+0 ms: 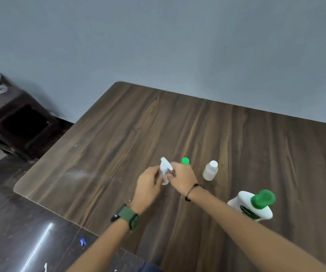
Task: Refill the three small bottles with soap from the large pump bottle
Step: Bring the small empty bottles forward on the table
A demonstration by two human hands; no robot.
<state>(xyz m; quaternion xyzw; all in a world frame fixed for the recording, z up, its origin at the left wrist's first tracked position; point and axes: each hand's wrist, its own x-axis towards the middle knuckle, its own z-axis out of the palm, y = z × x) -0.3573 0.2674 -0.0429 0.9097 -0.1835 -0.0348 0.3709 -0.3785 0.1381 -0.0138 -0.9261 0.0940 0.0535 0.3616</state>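
Note:
Both hands meet over the middle of the wooden table. My left hand grips the clear body of a small spray bottle. My right hand pinches that bottle's white spray head. Just behind my right hand a small bottle with a green cap stands mostly hidden. A small white bottle with a white cap stands to its right, apart from my hands. The large white pump bottle with a green pump top stands at the near right, beside my right forearm.
The table's left edge runs diagonally, with dark floor below it. A dark wooden cabinet stands on the floor at the left by the grey wall. A green watch is on my left wrist.

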